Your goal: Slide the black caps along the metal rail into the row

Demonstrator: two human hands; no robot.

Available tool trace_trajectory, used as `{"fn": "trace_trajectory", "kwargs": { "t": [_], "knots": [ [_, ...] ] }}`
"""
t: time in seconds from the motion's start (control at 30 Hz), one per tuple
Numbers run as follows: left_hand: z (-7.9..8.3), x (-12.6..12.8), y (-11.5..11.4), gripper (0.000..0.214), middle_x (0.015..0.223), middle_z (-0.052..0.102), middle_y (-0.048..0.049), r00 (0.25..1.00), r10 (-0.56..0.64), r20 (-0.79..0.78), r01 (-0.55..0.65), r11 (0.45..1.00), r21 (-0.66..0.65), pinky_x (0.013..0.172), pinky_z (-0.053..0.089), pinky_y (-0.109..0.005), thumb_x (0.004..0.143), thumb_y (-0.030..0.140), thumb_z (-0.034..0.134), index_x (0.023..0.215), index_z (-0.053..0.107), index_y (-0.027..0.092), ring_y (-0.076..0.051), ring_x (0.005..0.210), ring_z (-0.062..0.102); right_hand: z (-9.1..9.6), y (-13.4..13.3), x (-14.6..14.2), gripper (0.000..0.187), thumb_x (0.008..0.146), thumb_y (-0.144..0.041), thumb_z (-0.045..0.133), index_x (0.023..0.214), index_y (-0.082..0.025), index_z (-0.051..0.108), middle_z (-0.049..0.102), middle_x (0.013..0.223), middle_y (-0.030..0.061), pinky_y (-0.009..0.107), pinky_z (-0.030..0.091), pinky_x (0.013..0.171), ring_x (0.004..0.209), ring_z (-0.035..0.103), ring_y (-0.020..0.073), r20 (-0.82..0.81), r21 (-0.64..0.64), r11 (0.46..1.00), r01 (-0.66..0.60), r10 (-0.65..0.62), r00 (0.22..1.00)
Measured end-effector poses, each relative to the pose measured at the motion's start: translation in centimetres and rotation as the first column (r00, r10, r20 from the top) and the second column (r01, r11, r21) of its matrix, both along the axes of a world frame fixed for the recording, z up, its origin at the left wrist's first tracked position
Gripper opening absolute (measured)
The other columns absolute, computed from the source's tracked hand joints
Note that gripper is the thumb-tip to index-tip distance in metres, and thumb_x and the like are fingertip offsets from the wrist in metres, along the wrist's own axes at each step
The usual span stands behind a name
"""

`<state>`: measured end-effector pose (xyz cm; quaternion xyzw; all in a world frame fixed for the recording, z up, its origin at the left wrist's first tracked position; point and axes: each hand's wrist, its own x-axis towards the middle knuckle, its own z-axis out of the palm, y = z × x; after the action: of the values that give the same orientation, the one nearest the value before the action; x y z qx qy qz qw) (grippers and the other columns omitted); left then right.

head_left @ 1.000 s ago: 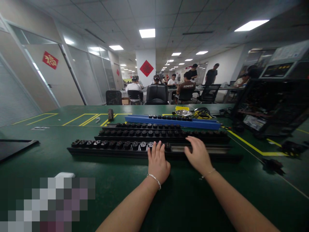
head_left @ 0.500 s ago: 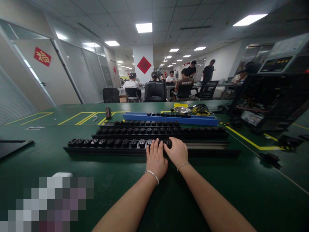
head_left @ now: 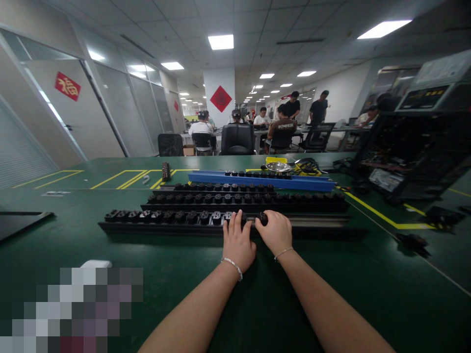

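Observation:
A long black rail lies across the green table in front of me, its left half filled with several small black socket modules. My left hand rests flat on the rail, fingers stretched out over the last modules in the row. Right beside it, my right hand is curled round one black module at the end of the row. The right half of the rail's channel holds no modules. Two more black rails full of modules lie just behind.
A blue rail with modules lies farther back, near a metal bowl and cables. Dark equipment stands at the right, a black tray at the left edge. Yellow lines mark the table. Several people sit and stand at desks beyond.
My right hand came in from the right along the rail, met my left hand and closed on the end module. My left hand has hardly moved.

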<state>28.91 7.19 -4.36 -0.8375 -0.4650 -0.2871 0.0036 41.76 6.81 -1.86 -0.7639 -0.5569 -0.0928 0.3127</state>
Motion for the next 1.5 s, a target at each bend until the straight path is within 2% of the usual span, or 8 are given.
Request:
{"fn": "trace_trajectory", "kwargs": {
  "t": [0.47,0.73,1.5],
  "knots": [
    [-0.1,0.0,0.2,0.055,0.15,0.024,-0.0098,1.0,-0.008,0.014,0.008,1.0,-0.005,0.112,0.014,-0.052,0.067,0.012,0.056,0.121,0.051,0.023,-0.028,0.14,0.012,-0.1,-0.3,0.5,0.025,0.077,-0.035,0.047,0.088,-0.017,0.061,0.067,0.097,0.0091,0.039,0.029,0.093,0.097,0.055,0.0228,0.0,0.008,0.998,0.064,-0.064,0.998],
    [-0.1,0.0,0.1,0.054,0.15,0.024,-0.0107,1.0,-0.006,0.008,0.006,1.0,-0.006,0.112,0.015,-0.052,0.067,0.012,0.055,0.12,0.052,0.021,-0.028,0.14,0.013,-0.2,-0.3,0.8,0.04,0.075,-0.032,0.046,0.11,-0.016,0.057,0.065,0.106,0.0105,0.042,0.025,0.099,0.103,0.053,0.0242,-0.028,0.006,0.994,0.11,-0.11,0.994],
    [0.3,-0.1,-0.1,0.054,0.151,0.021,-0.0092,1.0,-0.016,-0.003,0.016,0.999,-0.045,0.113,0.013,-0.053,0.068,0.015,0.056,0.121,0.05,0.022,-0.027,0.14,0.01,-0.2,-0.2,1.9,0.043,0.071,-0.025,0.045,0.112,-0.017,0.054,0.065,0.102,0.0099,0.043,0.022,0.1,0.104,0.052,0.0245,-0.06,-0.017,0.988,0.153,-0.154,0.986]
  ]
}}
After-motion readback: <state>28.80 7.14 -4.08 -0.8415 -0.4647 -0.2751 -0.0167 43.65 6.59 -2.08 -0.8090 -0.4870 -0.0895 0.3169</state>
